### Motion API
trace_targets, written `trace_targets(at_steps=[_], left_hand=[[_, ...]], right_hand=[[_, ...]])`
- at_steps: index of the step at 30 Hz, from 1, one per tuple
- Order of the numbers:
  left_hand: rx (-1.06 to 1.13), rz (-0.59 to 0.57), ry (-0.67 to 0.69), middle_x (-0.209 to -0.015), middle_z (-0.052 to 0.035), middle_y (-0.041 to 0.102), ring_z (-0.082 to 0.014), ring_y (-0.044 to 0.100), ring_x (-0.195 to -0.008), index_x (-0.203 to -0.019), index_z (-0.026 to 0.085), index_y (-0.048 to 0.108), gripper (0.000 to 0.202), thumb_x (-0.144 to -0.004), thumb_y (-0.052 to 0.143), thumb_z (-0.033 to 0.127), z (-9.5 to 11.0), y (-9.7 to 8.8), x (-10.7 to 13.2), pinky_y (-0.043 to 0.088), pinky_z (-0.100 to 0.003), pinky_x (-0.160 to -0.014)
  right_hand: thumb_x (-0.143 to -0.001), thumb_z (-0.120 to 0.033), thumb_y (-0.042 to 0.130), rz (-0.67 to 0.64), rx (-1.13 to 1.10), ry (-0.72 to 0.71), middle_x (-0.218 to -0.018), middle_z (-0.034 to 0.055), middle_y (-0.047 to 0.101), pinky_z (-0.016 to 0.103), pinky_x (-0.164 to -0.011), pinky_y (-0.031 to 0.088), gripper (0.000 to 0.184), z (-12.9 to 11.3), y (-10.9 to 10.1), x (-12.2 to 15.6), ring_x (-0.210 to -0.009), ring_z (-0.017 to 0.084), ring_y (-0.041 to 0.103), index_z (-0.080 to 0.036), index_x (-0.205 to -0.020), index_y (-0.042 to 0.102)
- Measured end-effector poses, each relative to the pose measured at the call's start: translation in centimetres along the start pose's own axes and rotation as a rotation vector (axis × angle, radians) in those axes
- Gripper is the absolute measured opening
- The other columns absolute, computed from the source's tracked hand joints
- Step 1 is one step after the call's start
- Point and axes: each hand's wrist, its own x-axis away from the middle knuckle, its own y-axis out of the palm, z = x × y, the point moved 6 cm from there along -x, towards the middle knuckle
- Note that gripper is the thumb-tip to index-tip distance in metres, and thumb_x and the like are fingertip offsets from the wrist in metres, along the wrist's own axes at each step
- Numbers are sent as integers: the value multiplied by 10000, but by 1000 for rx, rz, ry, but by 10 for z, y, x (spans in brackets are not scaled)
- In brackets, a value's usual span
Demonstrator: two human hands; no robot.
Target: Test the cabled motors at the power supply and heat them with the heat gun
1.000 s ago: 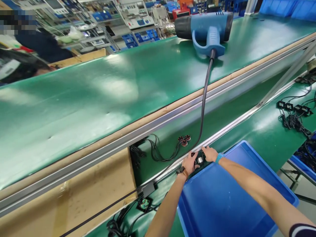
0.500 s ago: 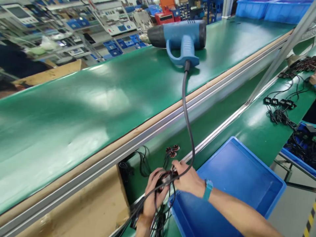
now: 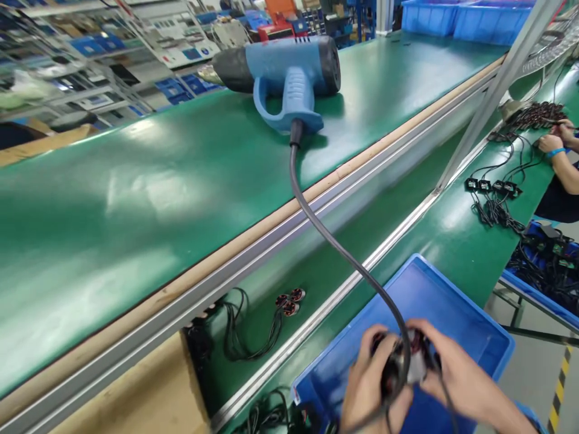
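Both my hands are at the bottom of the view over a blue plastic bin [image 3: 452,307]. My left hand [image 3: 368,386] and my right hand [image 3: 452,374] are closed together around a small motor with black wires [image 3: 414,355], held above the bin. A thick black cord [image 3: 335,247] crosses in front of my hands. It runs up to a blue heat gun [image 3: 284,69] lying on its side on the upper green shelf [image 3: 136,181].
Small red-and-black motors with black wires [image 3: 289,299] lie on the lower green belt [image 3: 339,265] under the shelf. More wired parts [image 3: 493,193] lie to the right, where another person's hands [image 3: 554,141] work. A metal post [image 3: 493,90] slants up at right.
My hands lifted the wired motor from the belt's edge and drew it back and right over the blue bin. The view shifted right, so the heat gun now appears further left.
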Motion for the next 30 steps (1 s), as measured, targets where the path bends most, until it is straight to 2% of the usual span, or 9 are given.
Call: trace_targets(at_steps=[3, 6, 11, 16, 19, 21, 24, 27, 30], left_hand=[[-57, -123, 21, -1318, -113, 588, -243, 704, -938, -1313, 306, 612, 510, -806, 613, 261, 10, 58, -79, 592, -387, -868], [-242, -181, 6, -1259, -154, 582, -258, 704, -874, -1249, 260, 641, 445, -804, 647, 261, -17, 121, -138, 592, -426, -809], [-370, -223, 45, -1371, -213, 511, -325, 725, -887, -1294, 237, 599, 418, -879, 552, 249, -69, 177, -176, 604, -499, -713], [-365, -248, 121, -1616, -268, 314, -426, 621, -1229, -1613, 232, 147, 1038, -794, 774, 344, -73, 148, -148, 571, -594, -960], [-354, -43, 165, -1578, -203, 444, -363, 450, -1445, -1567, 194, 303, 853, -867, 703, 471, -89, 81, -95, 426, -545, -1186], [-316, 239, 101, -1533, -147, 525, -294, 443, -1456, -1519, 210, 398, 643, -958, 553, 483, -125, 19, -44, 403, -497, -1216], [-303, 534, -135, -1514, -186, 532, -312, 425, -1462, -1460, 152, 472, 549, -1006, 394, 451, -210, -60, 36, 345, -560, -1233], [-202, 352, -318, -1466, -214, 562, -349, 419, -1457, -1441, 118, 491, 612, -999, 304, 498, -288, -87, 80, 314, -598, -1220], [-88, 100, -313, -1128, -157, 738, -348, 655, -1156, -1301, 169, 618, 598, -937, 411, 595, -317, -75, 96, 479, -553, -1055]], right_hand=[[-772, -323, 565, 172, 159, 66, -1028, 76, 713, 350, -850, 541, 616, 73, -49, -36, -915, 245, 692, -194, -1369, 488], [-807, -374, 538, 266, 379, 215, -979, 96, 719, 371, -795, 548, 634, 152, -71, -80, -849, 267, 709, -167, -1402, 467], [-911, -418, 451, 376, 773, 385, -1152, 239, 659, 439, -818, 540, 687, 223, -73, -119, -1000, 355, 708, -105, -1518, 375], [-799, -391, 618, 247, 854, 394, -1182, 315, 643, 483, -851, 536, 910, 217, -104, -107, -1049, 417, 686, 25, -1551, 317], [-868, -397, 526, 475, 963, 232, -1187, 317, 644, 557, -899, 503, 683, 162, -116, -94, -1069, 442, 654, -26, -1442, 513], [-933, -458, 463, 518, 870, -18, -1205, 267, 664, 550, -965, 486, 563, 117, -81, -95, -1106, 407, 639, -88, -1327, 622], [-984, -518, 446, 55, 554, -258, -1138, 155, 727, 438, -1006, 502, 462, 72, 44, -111, -1075, 298, 669, -175, -1100, 732], [-915, -493, 617, -298, 539, -309, -1324, 166, 662, 439, -1096, 446, 512, 56, 170, -118, -1236, 312, 599, -160, -1300, 676], [-826, -504, 729, -312, 629, -256, -1447, 199, 562, 469, -1115, 412, 898, 64, 224, -120, -1321, 346, 522, -132, -1575, 402]])
